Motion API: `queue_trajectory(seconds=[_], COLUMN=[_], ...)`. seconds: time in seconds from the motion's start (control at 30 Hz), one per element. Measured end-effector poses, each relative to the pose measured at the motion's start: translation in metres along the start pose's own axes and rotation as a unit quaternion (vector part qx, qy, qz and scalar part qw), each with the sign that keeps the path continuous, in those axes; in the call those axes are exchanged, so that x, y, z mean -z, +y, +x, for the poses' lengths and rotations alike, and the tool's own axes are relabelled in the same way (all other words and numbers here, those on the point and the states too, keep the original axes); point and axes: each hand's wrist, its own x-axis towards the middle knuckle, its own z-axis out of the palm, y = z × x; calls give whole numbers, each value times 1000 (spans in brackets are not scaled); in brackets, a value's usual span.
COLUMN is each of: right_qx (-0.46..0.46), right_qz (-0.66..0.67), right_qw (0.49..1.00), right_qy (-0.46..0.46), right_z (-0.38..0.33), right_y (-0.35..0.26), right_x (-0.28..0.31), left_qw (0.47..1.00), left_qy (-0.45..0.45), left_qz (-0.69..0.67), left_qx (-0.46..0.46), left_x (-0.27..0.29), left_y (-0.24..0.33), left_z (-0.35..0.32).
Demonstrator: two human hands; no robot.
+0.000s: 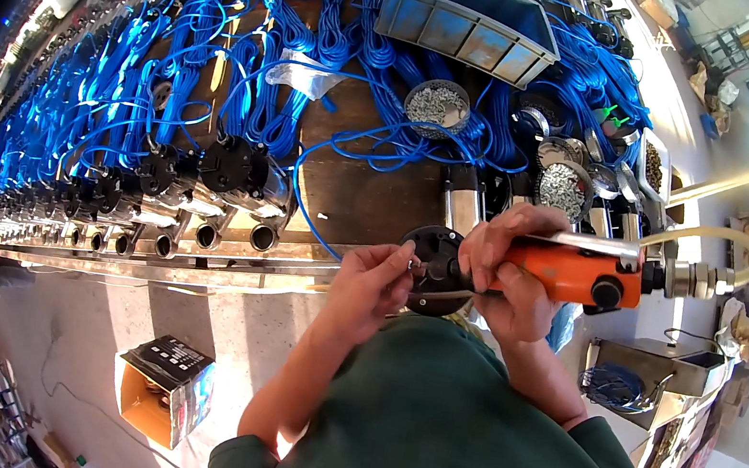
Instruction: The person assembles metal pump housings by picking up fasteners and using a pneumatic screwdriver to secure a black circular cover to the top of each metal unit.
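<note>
My right hand (pixel 510 288) is wrapped round an orange air screwdriver (pixel 567 274), which lies nearly level with its hose end to the right. Its front end points left, at the black round end cap (pixel 439 242) of a pump in front of my chest. At the cap's left edge, the thumb and forefinger of my left hand (pixel 365 283) pinch a small shiny screw (pixel 412 264). The fingers of my right hand partly cover the tool's tip and the cap's right side.
Rows of metal pumps (pixel 266 235) with blue cable coils (pixel 270 92) fill the bench to the left. Beyond the cap are a bowl of screws (pixel 437 108), another bowl of small parts (pixel 563 190) and a grey-blue crate (pixel 468 30). An open carton (pixel 163 386) stands on the floor.
</note>
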Motion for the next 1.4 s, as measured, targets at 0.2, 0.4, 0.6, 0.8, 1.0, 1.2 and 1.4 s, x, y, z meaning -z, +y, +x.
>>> queue_trajectory(seconds=[0.2, 0.4, 0.6, 0.8, 1.0, 1.2, 1.4], right_qx=[-59, -91, -90, -99, -86, -73, 34], right_qz=[-78, -128, -185, -210, -212, -169, -92], right_qw=[993, 986, 979, 972, 973, 981, 991], right_qy=[74, 57, -14, -22, 37, 54, 89], right_z=[15, 14, 9, 4, 10, 5, -4], right_y=[22, 43, 51, 61, 36, 22, -12], right_x=[9, 13, 19, 16, 7, 6, 1], left_qw=[967, 931, 921, 915, 956, 978, 986], left_qy=[9, 72, 86, 100, 112, 129, 69], left_qz=[229, 304, 339, 347, 227, -117, -115], left_qx=[-108, -188, -173, -181, -147, -113, -102], left_x=[12, 26, 32, 31, 38, 58, 24], left_y=[6, -17, -20, -22, -29, -28, -1], left_z=[35, 33, 31, 33, 31, 31, 7])
